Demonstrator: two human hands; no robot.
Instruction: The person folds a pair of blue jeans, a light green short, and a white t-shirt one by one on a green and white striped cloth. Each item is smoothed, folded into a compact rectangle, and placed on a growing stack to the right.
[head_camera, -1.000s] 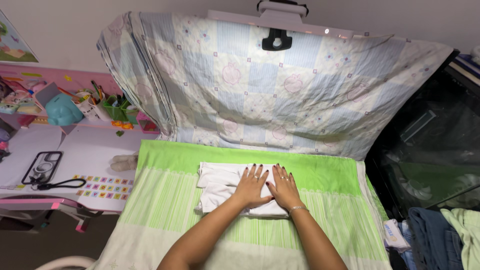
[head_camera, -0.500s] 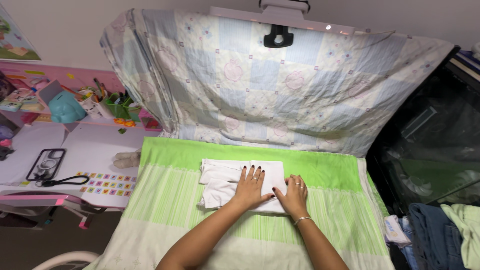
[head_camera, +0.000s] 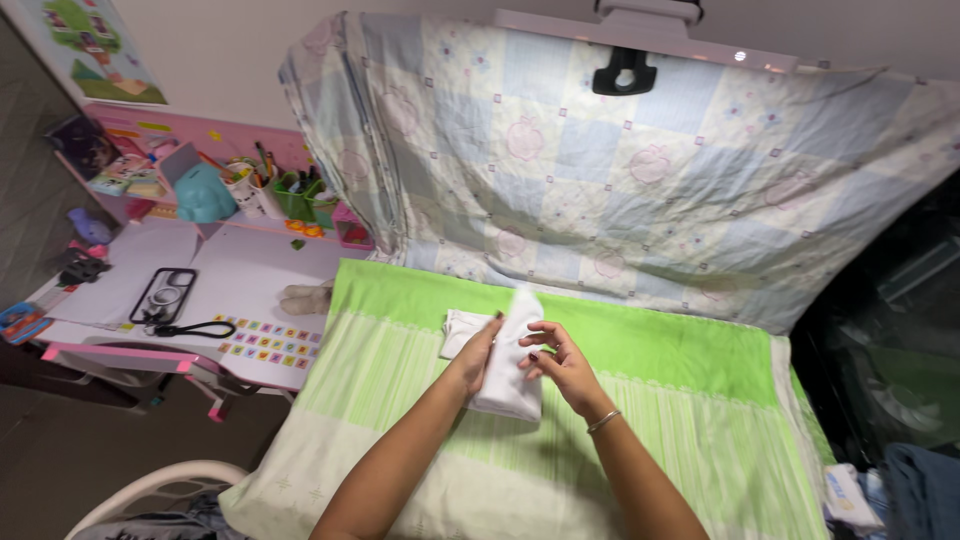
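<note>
A folded white cloth (head_camera: 507, 372) is raised on edge over the green striped sheet (head_camera: 640, 460) that covers the work surface. My left hand (head_camera: 478, 353) grips its left side, fingers curled over the top. My right hand (head_camera: 558, 362) holds the right side, a bracelet on the wrist. A smaller part of the white cloth (head_camera: 460, 328) still lies flat on the sheet to the left of my hands.
A blue and white patchwork quilt (head_camera: 620, 170) hangs behind the sheet. To the left is a pink and white desk (head_camera: 240, 285) with a phone case (head_camera: 163, 294), a teal piggy bank (head_camera: 203, 193) and pen cups (head_camera: 290, 195). Clothes (head_camera: 915, 485) lie at the lower right.
Both hands were pressing the white cloth flat; now they have lifted its right part up on edge. The camera has shifted, so the scene sits further right.
</note>
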